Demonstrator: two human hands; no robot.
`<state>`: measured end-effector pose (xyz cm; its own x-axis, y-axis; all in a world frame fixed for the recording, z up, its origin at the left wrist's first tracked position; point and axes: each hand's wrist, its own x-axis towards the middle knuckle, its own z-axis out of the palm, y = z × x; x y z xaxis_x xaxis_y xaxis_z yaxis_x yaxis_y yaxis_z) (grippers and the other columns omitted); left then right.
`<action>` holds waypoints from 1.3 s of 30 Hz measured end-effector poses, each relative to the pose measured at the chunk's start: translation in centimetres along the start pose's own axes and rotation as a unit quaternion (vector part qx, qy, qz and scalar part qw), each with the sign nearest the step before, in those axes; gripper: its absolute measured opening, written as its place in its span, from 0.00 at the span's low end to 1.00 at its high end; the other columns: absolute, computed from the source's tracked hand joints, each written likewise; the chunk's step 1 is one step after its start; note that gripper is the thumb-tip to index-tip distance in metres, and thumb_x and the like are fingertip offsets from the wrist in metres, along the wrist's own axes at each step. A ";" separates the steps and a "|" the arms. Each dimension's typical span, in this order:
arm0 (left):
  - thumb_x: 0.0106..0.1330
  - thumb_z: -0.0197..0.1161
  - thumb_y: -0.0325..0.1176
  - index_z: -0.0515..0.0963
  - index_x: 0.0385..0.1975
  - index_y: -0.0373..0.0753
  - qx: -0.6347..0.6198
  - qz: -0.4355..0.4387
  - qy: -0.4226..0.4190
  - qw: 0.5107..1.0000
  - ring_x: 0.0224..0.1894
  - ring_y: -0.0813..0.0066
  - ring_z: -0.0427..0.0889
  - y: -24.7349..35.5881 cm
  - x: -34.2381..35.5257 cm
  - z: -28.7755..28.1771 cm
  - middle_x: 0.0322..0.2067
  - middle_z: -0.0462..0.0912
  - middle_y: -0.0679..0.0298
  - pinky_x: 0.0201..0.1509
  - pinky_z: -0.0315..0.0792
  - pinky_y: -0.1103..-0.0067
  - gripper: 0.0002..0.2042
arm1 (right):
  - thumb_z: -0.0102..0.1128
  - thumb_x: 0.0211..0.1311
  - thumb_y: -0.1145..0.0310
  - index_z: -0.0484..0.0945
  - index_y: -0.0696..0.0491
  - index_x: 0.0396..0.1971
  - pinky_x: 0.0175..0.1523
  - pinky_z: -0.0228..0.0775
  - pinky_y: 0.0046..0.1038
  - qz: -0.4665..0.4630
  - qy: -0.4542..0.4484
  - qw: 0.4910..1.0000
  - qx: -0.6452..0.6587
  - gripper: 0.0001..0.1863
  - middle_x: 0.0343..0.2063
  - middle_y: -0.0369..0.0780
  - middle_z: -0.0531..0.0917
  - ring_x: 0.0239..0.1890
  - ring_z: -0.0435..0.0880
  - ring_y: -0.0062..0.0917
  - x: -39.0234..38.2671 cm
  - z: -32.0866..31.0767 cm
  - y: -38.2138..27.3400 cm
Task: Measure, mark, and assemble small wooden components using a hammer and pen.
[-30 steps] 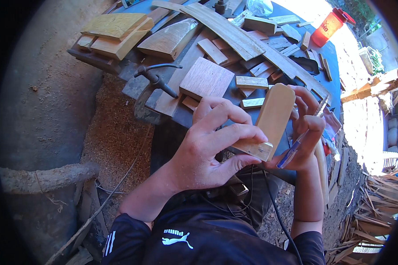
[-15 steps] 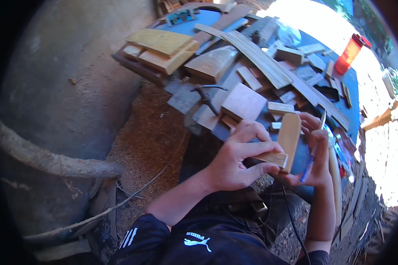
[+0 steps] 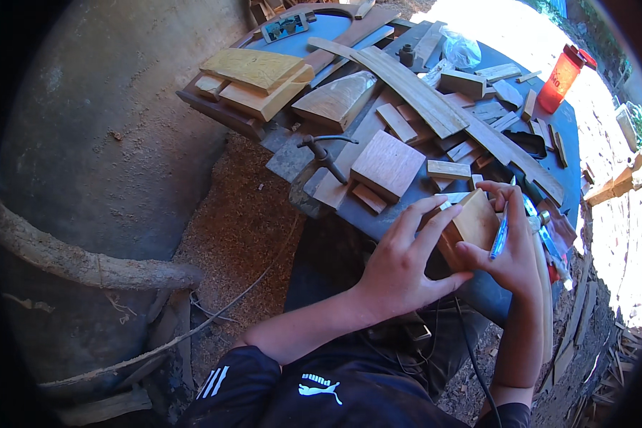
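Wooden block (image 3: pixel 478 220) turned | between left grip (image 3: pixel 398 267) and right grip (image 3: pixel 513 262)

I'm looking into a woodworking workshop, open to daylight on the right: a blue desk (image 3: pixel 367 221) crowded with cut wooden blocks (image 3: pixel 389 160) and planks (image 3: pixel 414 89), a metal screw clamp (image 3: pixel 322 155) at its edge, sawdust (image 3: pixel 239 214) strewn below, and wood scraps (image 3: pixel 624 365) heaped lower right.
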<state>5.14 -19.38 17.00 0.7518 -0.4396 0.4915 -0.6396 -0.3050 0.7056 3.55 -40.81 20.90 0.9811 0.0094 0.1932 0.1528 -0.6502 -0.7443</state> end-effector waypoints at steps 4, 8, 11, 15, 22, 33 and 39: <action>0.52 0.83 0.41 0.71 0.68 0.36 -0.024 -0.022 0.019 0.999 0.65 0.47 0.77 0.4 0.3 0.4 0.64 0.73 0.49 0.69 0.73 0.63 0.42 | 0.84 0.41 0.46 0.73 0.57 0.61 0.58 0.69 0.33 0.013 0.009 1.000 0.011 0.48 0.42 0.38 0.74 0.49 0.77 0.30 -0.1 -0.5 -0.2; 0.58 0.80 0.42 0.68 0.69 0.32 -0.168 -0.112 0.018 0.979 0.66 0.55 0.77 -0.1 0.6 0.0 0.64 0.74 0.49 0.69 0.74 0.65 0.41 | 0.83 0.46 0.48 0.74 0.57 0.61 0.60 0.69 0.34 -0.014 0.027 0.997 0.068 0.45 0.46 0.41 0.78 0.52 0.78 0.31 0.1 -1.0 0.5; 0.64 0.77 0.44 0.65 0.69 0.30 -0.317 -0.222 0.001 0.922 0.66 0.61 0.76 -0.5 0.7 -0.2 0.64 0.74 0.49 0.70 0.73 0.66 0.40 | 0.83 0.52 0.53 0.69 0.54 0.51 0.65 0.68 0.36 -0.021 0.034 0.981 0.190 0.36 0.59 0.47 0.81 0.59 0.79 0.32 0.0 -1.0 0.7; 0.69 0.73 0.46 0.64 0.70 0.28 -0.368 -0.251 -0.001 0.896 0.66 0.66 0.76 -0.8 0.8 -0.4 0.63 0.74 0.48 0.68 0.74 0.68 0.38 | 0.82 0.55 0.55 0.62 0.51 0.45 0.66 0.67 0.39 -0.003 0.047 0.987 0.151 0.34 0.60 0.48 0.82 0.61 0.78 0.34 0.3 -0.9 0.8; 0.77 0.63 0.50 0.67 0.70 0.28 -0.385 -0.269 0.038 0.882 0.59 0.70 0.81 -1.9 1.0 0.3 0.55 0.81 0.51 0.63 0.73 0.76 0.33 | 0.80 0.58 0.71 0.61 0.50 0.42 0.57 0.79 0.29 0.045 0.047 0.954 0.292 0.29 0.57 0.50 0.82 0.54 0.82 0.25 0.7 -1.2 1.4; 0.62 0.78 0.41 0.78 0.57 0.36 0.024 -0.185 -0.033 0.982 0.54 0.48 0.87 -2.1 3.1 0.3 0.46 0.87 0.46 0.56 0.80 0.64 0.27 | 0.73 0.66 0.74 0.63 0.50 0.38 0.44 0.78 0.21 0.034 0.056 0.946 0.318 0.21 0.54 0.46 0.84 0.46 0.84 0.18 1.5 -1.5 3.5; 0.67 0.76 0.31 0.76 0.59 0.28 -0.111 -0.208 0.017 0.972 0.52 0.71 0.87 -3.2 2.3 0.9 0.48 0.88 0.53 0.58 0.80 0.73 0.24 | 0.69 0.69 0.74 0.63 0.50 0.35 0.49 0.80 0.23 -0.002 0.121 0.951 0.285 0.18 0.48 0.46 0.87 0.46 0.85 0.19 1.9 -2.7 3.9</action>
<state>8.77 -20.15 15.46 0.9453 -0.2873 0.1542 -0.2314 -0.2582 0.9380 5.66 -45.35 20.07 0.9347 -0.2086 0.2879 0.2645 -0.1331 -0.9552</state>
